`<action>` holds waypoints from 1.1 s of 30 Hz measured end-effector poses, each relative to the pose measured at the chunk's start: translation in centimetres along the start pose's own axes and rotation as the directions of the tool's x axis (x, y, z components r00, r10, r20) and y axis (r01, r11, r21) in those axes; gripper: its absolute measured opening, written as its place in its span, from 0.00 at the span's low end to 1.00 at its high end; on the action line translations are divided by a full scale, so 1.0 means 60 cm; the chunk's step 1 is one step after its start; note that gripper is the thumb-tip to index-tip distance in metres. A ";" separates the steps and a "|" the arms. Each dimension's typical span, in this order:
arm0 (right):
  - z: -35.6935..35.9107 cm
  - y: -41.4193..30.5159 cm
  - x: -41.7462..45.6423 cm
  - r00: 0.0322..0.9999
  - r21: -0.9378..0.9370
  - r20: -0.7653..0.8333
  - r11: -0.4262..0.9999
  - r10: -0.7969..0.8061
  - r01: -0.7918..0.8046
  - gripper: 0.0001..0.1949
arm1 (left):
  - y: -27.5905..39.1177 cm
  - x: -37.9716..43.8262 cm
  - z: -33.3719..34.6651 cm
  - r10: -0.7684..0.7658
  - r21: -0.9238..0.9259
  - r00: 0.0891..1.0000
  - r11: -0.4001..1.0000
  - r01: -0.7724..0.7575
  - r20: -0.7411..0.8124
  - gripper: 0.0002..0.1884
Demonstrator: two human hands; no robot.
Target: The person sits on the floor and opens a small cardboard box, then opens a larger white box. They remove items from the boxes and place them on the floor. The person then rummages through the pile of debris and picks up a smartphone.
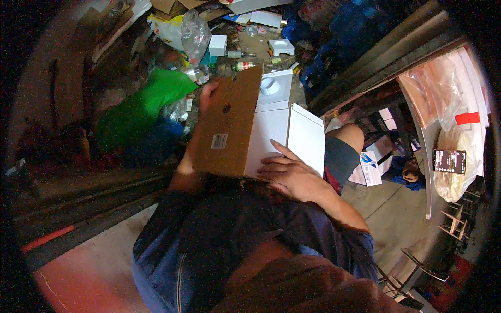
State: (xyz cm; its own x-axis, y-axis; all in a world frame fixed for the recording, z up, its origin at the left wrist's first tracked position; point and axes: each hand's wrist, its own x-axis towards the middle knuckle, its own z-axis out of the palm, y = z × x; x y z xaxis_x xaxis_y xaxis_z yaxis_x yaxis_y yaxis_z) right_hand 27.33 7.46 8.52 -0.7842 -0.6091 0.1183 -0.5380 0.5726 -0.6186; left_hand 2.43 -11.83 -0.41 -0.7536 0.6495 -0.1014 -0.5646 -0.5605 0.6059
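An opened cardboard box point(231, 129) stands over my lap, tilted. Its brown face with a small printed label is turned to the left, and white inner panels point(307, 137) show on the right. At its far end a round white cup-like part point(270, 86) sits by a white flap. My left hand point(206, 96) grips the box's far left edge, with most of its fingers hidden behind the cardboard. My right hand point(287, 170) lies on the white panel near me, fingers spread and pressed lightly against it.
Litter covers the floor ahead: a green bag point(152, 101), a clear plastic bag point(195, 35), a small white box point(217, 45) and a white moulded piece point(281, 47). At right a phone point(449, 161) rests on plastic wrapping on a table point(428, 187). A printed carton point(368, 169) lies below.
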 end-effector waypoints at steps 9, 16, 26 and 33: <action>-0.010 0.038 -0.053 0.998 -0.069 -0.034 0.996 0.054 -0.057 0.15 | -0.027 -0.007 0.030 0.047 0.199 0.999 0.979 -0.050 0.018 0.25; -0.041 -0.027 -0.026 0.816 0.274 -0.441 0.922 0.374 -0.274 0.16 | -0.035 -0.055 0.100 0.150 0.548 0.982 0.815 -0.190 0.117 0.25; -0.101 -0.007 -0.003 0.725 0.228 -0.643 0.966 0.245 -0.124 0.15 | 0.000 0.020 -0.075 0.151 0.663 0.986 0.731 -0.162 0.075 0.22; -0.065 0.043 -0.007 0.660 -0.116 -0.743 0.992 -0.114 0.042 0.10 | 0.015 -0.078 0.187 0.232 0.732 0.695 -0.193 -0.653 0.681 0.23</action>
State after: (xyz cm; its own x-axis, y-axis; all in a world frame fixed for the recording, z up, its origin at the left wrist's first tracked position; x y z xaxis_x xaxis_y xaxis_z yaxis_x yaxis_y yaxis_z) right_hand 25.05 11.33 9.91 -0.6853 -0.0595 0.7259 -0.6027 0.6060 -0.5192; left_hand 9.22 -9.62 9.49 -0.4252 0.6714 0.6070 0.8477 0.0603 0.5271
